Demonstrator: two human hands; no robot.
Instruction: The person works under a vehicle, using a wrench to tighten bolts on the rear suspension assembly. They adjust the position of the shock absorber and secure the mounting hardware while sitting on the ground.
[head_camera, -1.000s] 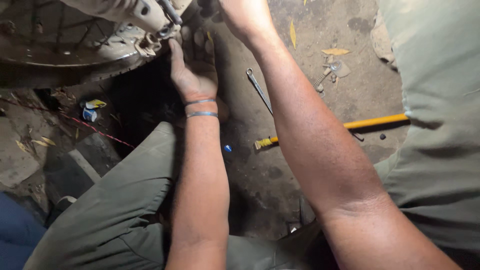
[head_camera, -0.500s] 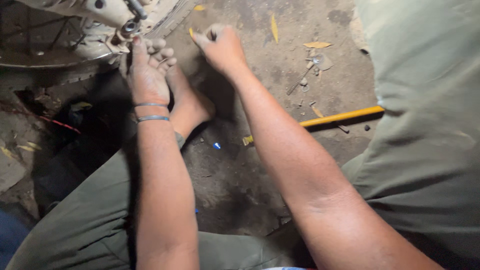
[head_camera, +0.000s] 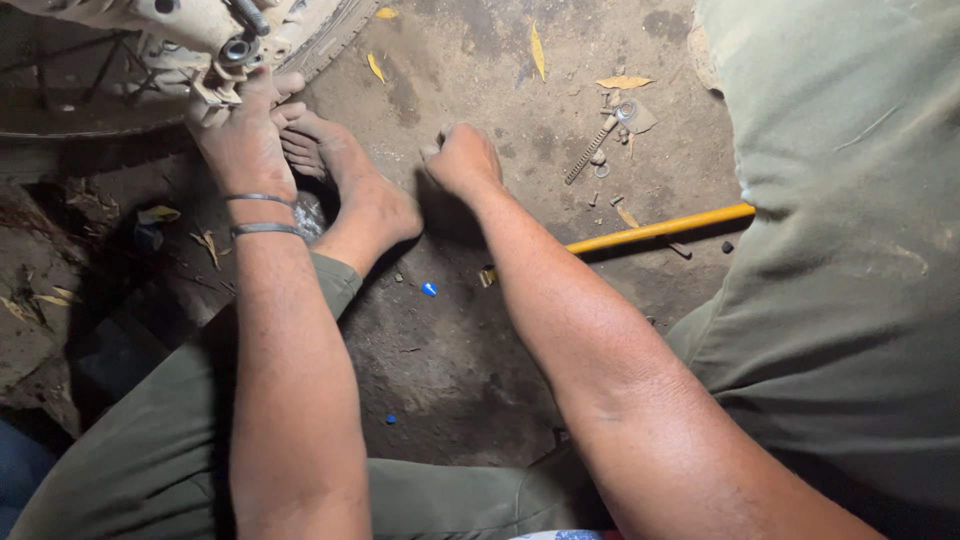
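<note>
Left hand (head_camera: 240, 135) pressed against grimy pale metal wheel hub (head_camera: 215, 40), far left; grip hidden. Right hand (head_camera: 462, 160) fisted on dirt floor (head_camera: 450, 360), contents unclear, near long yellow metal rod (head_camera: 660, 230).

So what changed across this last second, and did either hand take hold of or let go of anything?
The right hand drew back from the wheel hub assembly and now rests as a closed fist on the dirt ground; whether it holds anything cannot be told. The left hand stayed up at the hub, its grip hidden. The bare foot, yellow-handled tool and spring lie as before.
</note>
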